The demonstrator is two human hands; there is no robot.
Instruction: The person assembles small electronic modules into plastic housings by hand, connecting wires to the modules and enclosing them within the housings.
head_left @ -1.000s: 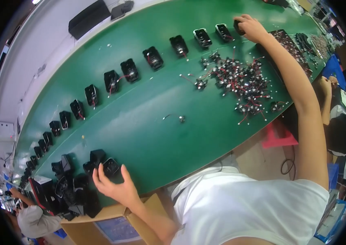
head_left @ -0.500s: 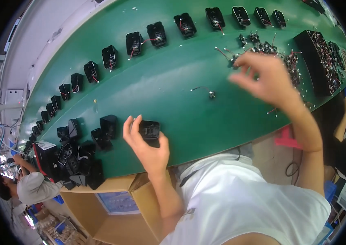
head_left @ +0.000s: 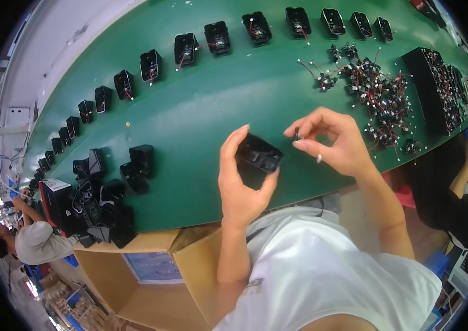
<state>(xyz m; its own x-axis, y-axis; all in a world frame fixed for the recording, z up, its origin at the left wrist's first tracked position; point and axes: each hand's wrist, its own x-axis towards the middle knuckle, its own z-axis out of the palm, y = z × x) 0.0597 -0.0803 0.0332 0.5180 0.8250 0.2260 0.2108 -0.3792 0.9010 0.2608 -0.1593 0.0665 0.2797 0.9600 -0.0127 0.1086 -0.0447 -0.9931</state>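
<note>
My left hand (head_left: 239, 185) grips a black plastic housing (head_left: 260, 153) by its sides, its hollow side facing up, a little above the green bench. Just right of it, thumb and fingers of my right hand (head_left: 336, 140) pinch a small dark wired part (head_left: 297, 134). A white connector (head_left: 319, 159) hangs below that thumb. The part and the housing are apart. To the right lies a loose pile of small black parts with red and black wires (head_left: 377, 88). A smaller clump of the same parts (head_left: 326, 81) sits at the pile's left.
Along the far side of the green bench (head_left: 201, 105) runs a curved row of black housings (head_left: 185, 48), several with wires inside. More housings (head_left: 101, 207) are heaped at the left. A black box (head_left: 427, 91) of parts stands far right. An open carton (head_left: 151, 298) is below; people sit at both sides.
My right hand has come left and down from the pile to beside the housing. My left hand has carried the housing right. The lone wired part on the bench is gone from its spot.
</note>
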